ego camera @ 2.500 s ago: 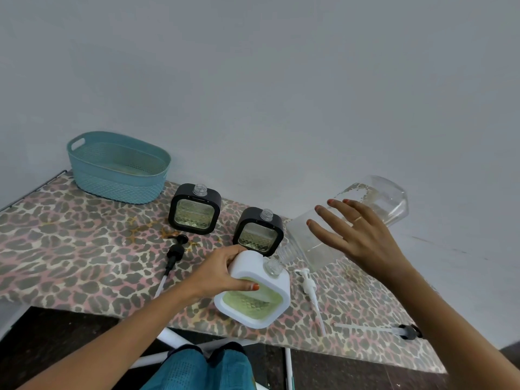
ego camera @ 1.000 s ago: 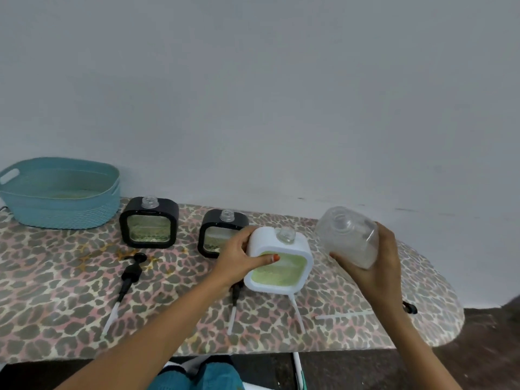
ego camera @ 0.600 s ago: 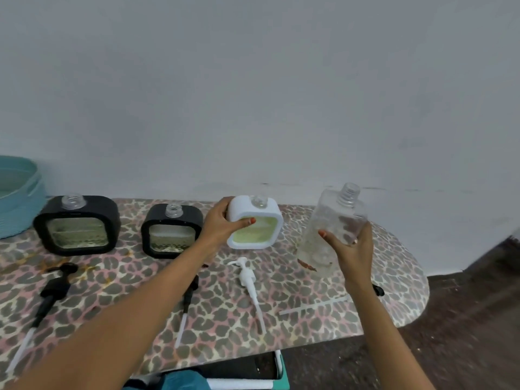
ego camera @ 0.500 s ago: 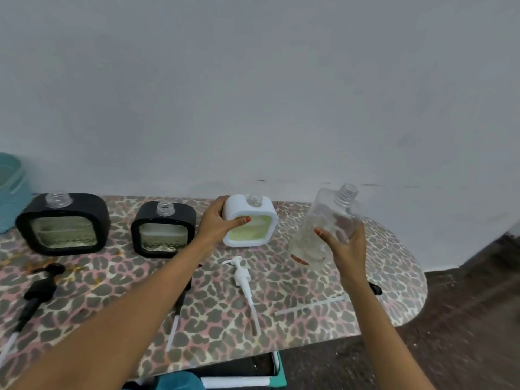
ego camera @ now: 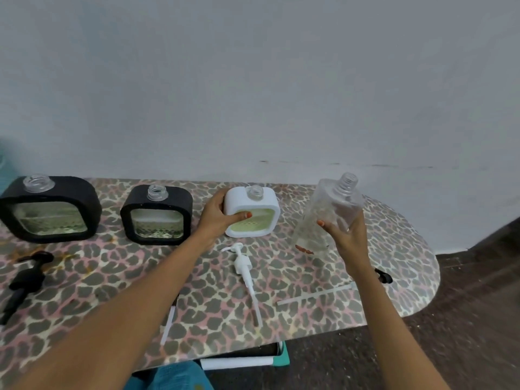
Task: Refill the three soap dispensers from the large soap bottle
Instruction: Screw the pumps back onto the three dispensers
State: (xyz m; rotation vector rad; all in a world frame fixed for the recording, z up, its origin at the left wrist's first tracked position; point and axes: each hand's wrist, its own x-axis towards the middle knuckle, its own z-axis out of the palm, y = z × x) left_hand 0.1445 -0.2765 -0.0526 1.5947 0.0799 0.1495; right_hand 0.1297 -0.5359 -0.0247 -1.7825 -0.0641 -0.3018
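Three square dispensers stand uncapped along the back of the leopard-print board (ego camera: 295, 319): a large black one (ego camera: 50, 209), a smaller black one (ego camera: 157, 216) and a white one (ego camera: 254, 212) with green soap inside. My left hand (ego camera: 218, 218) grips the white dispenser's left side, thumb across its front. My right hand (ego camera: 349, 235) holds the large clear soap bottle (ego camera: 326, 215), nearly empty and cap off, its neck tilted up to the right and its base at the board just right of the white dispenser.
A white pump (ego camera: 244, 266) with its tube lies in front of the white dispenser. A black pump (ego camera: 26, 277) lies at the left. A clear tube with a black pump head (ego camera: 382, 275) lies near the board's rounded right end. A wall runs behind; dark floor lies to the right.
The large bottle came back from pouring to nearly upright and lowered to the board on the right. My left hand carried the white dispenser back to stand beside the black ones.
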